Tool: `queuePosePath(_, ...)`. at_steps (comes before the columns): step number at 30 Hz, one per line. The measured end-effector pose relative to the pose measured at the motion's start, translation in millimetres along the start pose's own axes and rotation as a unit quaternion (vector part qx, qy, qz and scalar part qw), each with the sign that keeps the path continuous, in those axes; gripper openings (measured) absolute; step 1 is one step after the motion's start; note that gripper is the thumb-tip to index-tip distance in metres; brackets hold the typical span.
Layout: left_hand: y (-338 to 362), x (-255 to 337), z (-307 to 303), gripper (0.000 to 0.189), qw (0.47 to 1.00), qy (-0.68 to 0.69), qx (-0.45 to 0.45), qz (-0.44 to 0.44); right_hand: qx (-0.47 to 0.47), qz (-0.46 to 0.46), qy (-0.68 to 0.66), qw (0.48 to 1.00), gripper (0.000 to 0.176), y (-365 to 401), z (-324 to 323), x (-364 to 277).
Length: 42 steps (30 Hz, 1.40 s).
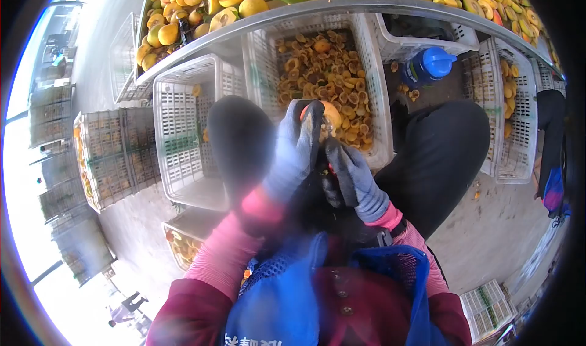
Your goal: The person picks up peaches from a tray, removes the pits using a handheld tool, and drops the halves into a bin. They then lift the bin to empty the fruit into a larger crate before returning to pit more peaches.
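Observation:
My left hand point(297, 143), in a grey glove with dark fingers, is closed around an orange-yellow fruit point(331, 115). Just to its right, my right hand point(351, 176), gloved the same way, has its fingers curled round a small tool with a bit of red showing; most of the tool is hidden. The fingertips of my right hand are close under the fruit. Both hands are above my lap, in front of a white crate point(381, 123) that holds many small brown-orange fruit pieces point(320, 71).
Yellow halved fruits point(253, 6) lie on a metal-edged table point(293, 9) ahead. A white crate point(177, 132) stands left, stacked crates point(119, 151) beyond it. A blue bottle point(430, 65) and crates point(513, 114) are right. Another person's leg point(551, 138) shows far right.

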<state>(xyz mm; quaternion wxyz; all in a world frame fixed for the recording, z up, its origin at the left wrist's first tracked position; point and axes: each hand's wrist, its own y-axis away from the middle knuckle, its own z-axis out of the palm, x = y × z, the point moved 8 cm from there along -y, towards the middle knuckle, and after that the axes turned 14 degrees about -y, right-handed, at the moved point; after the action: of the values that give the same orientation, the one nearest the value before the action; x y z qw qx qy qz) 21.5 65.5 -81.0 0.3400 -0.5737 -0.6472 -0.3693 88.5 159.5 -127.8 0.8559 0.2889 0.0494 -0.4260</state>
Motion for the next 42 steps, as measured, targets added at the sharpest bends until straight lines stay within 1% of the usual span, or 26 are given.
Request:
queuePosePath(1, 0.8, 8.4, -4.1, 0.023, 0.999, -0.029, 0.016, 0.043, -0.089, 0.109, -0.113, 0.984, 0.037, 3.4, 6.0, 4.0)
queuePosePath(2, 1.0, 8.6, -3.3, 0.023, 0.999, -0.024, 0.007, 0.046, -0.176, 0.213, -0.223, 0.935, 0.039, 12.7, 18.6, 8.0)
queuePosePath(5, -1.7, 7.0, 1.8, 0.027, 0.998, 0.001, -0.034, 0.056, -0.162, 0.278, -0.375, 0.869, 0.044, 13.5, 28.3, 23.2)
queuePosePath(7, -4.0, 3.4, 6.4, 0.029, 0.994, 0.032, -0.078, 0.062, -0.248, 0.295, -0.438, 0.812, 0.045, 16.6, 39.1, 23.0)
queuePosePath(8, -2.7, -3.9, 11.8, 0.033, 0.99, 0.097, -0.098, 0.016, -0.289, 0.303, -0.467, 0.779, 0.045, 19.5, 44.4, 20.0)
queuePosePath(11, 9.0, -30.3, 23.5, 0.032, 0.932, 0.312, -0.039, -0.18, -0.313, 0.259, -0.441, 0.8, 0.044, 16.7, 50.0, 13.7)
queuePosePath(12, 11.6, -22.2, 15.9, 0.034, 0.939, 0.287, -0.054, -0.181, -0.305, 0.248, -0.457, 0.798, 0.045, 14.1, 48.3, 8.9)
queuePosePath(14, 15.4, -95.6, -13.6, 0.035, 0.987, 0.088, 0.083, -0.111, -0.297, 0.226, -0.487, 0.79, 0.048, 10.1, 40.7, -2.3)
queuePosePath(17, 14.2, -83.7, -120.8, 0.046, 0.957, -0.077, 0.27, -0.074, -0.131, 0.247, -0.487, 0.827, 0.046, -6.2, 5.2, 28.6)
queuePosePath(18, 11.7, -87.3, -158.6, 0.048, 0.937, -0.132, 0.316, -0.072, -0.155, 0.271, -0.442, 0.841, 0.046, -6.3, 1.3, 34.3)
queuePosePath(20, -7.5, -103.5, -216.7, 0.052, 0.886, -0.345, 0.288, -0.113, -0.085, 0.237, -0.338, 0.907, 0.046, -7.7, -4.0, 31.2)
queuePosePath(21, -16.4, -105.6, -229.8, 0.054, 0.819, -0.486, 0.257, -0.163, -0.048, 0.217, -0.287, 0.932, 0.047, -9.9, -4.9, 25.4)
queuePosePath(22, -33.2, -98.0, -227.7, 0.045, 0.749, -0.594, 0.186, -0.228, -0.009, 0.218, -0.191, 0.957, 0.047, -11.2, -5.2, 18.4)
queuePosePath(24, -64.9, -25.6, -190.0, 0.04, 0.842, -0.47, 0.263, 0.029, 0.061, 0.186, -0.14, 0.971, 0.047, -24.3, -21.9, 30.4)
queuePosePath(25, -87.7, -3.5, -170.2, 0.037, 0.883, -0.401, 0.244, 0.021, 0.099, 0.17, -0.111, 0.974, 0.047, -28.6, -29.8, 33.6)
queuePosePath(26, -116.2, 15.2, -151.7, 0.034, 0.899, -0.368, 0.233, 0.044, 0.12, 0.182, -0.099, 0.971, 0.044, -27.2, -23.4, 26.8)
queuePosePath(27, -139.3, 32.7, -139.9, 0.039, 0.899, -0.376, 0.223, 0.031, 0.115, 0.141, -0.044, 0.982, 0.043, -33.9, -31.7, 25.1)
queuePosePath(28, -161.5, 49.0, -130.5, 0.041, 0.865, -0.432, 0.243, 0.083, 0.11, 0.098, 0.01, 0.989, 0.043, -40.6, -44.8, 29.4)
queuePosePath(29, -183.6, 53.0, -123.1, 0.041, 0.838, -0.475, 0.255, 0.084, 0.104, 0.06, 0.035, 0.992, 0.042, -42.6, -45.6, 22.1)
queuePosePath(31, -200.0, 67.9, -99.5, 0.04, 0.896, -0.367, 0.22, 0.116, 0.093, -0.01, 0.061, 0.994, 0.04, -43.4, -36.2, -1.9)
queuePosePath(33, -178.1, 78.0, -52.3, 0.039, 0.968, -0.213, 0.055, 0.121, 0.104, -0.069, 0.055, 0.991, 0.038, -43.7, -36.6, -21.3)
queuePosePath(35, -135.2, 55.7, -15.0, 0.041, 0.952, -0.206, 0.003, 0.226, 0.118, -0.093, 0.045, 0.988, 0.035, -46.2, -43.2, -24.9)
queuePosePath(37, -85.6, 45.8, 20.2, 0.039, 0.977, 0.05, -0.189, 0.09, 0.099, -0.07, 0.036, 0.992, 0.03, -45.1, -36.1, -30.7)
queuePosePath(39, -57.2, 18.3, 37.9, 0.036, 0.93, 0.207, -0.293, -0.076, 0.037, -0.044, -0.003, 0.998, 0.027, -47.1, -31.4, -28.3)
queuePosePath(40, -55.9, 14.4, 30.6, 0.032, 0.931, 0.215, -0.28, -0.09, -0.006, -0.045, -0.039, 0.998, 0.026, -51.8, -35.2, -20.9)
queuePosePath(42, -67.2, -2.5, -1.3, 0.035, 0.965, 0.189, -0.164, -0.08, -0.011, -0.139, 0.152, 0.979, 0.029, -54.9, -40.9, -14.7)
